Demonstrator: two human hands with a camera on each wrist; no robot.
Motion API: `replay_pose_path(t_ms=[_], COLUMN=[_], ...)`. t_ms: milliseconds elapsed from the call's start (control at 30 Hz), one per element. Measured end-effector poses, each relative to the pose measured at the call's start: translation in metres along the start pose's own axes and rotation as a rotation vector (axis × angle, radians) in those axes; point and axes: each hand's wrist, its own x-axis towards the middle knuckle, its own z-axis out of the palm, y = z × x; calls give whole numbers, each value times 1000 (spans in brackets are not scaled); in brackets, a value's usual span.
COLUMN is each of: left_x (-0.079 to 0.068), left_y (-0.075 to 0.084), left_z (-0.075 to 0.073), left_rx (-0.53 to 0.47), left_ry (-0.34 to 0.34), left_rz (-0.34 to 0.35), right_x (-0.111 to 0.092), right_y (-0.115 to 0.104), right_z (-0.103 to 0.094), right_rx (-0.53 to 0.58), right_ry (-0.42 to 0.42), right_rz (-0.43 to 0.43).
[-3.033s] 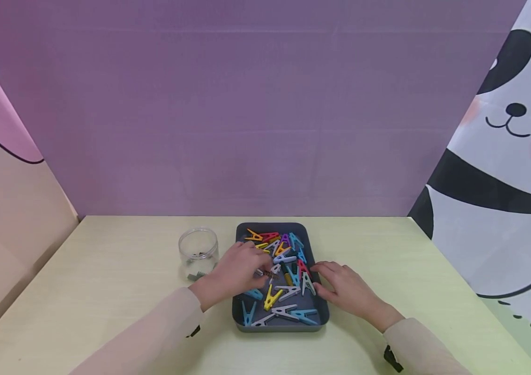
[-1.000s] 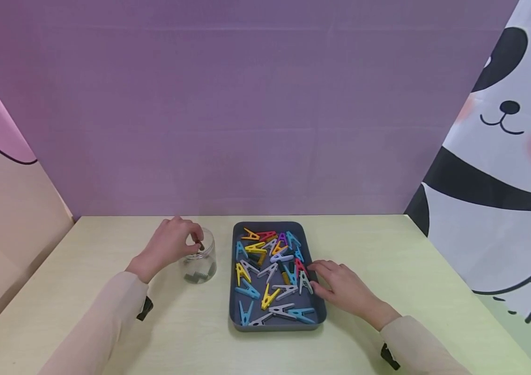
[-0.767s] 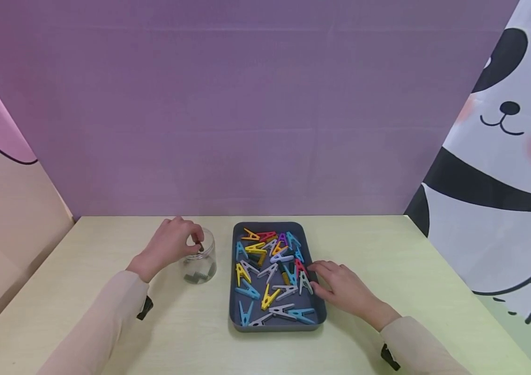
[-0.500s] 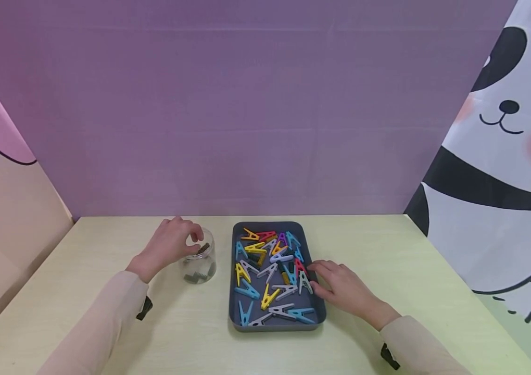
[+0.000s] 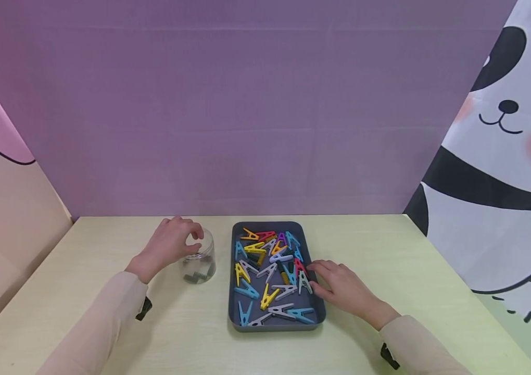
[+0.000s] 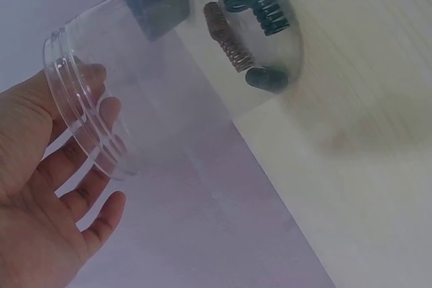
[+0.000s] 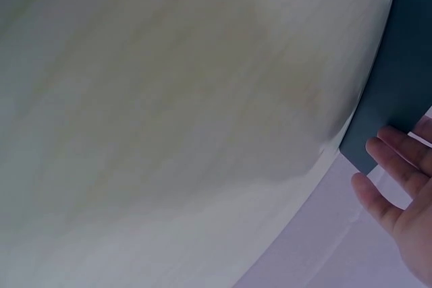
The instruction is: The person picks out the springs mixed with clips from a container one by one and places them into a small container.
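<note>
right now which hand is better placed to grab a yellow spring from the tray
Probably the right hand: it's beside the tray, near a yellow spring, and looks free. The left hand is farther off, at the jar.

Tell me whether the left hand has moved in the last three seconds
Yes. In the head view, the left hand has moved leftward from over the dark tray to the clear jar's mouth.
</note>
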Motion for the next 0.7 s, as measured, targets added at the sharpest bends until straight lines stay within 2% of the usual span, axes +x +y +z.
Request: replay_pose_path(t_ms=[267, 700], left_x=[2, 12], left_y=[10, 44], left_z=[-5, -5], left_rx=[-8, 26], left_ry=[-3, 23], left_rz=[-18, 71], right_x=[1, 0], right_y=[-1, -1], right_z=[2, 2], right_rx=[2, -13], right_ry=[-14, -6], right_rz=[20, 17])
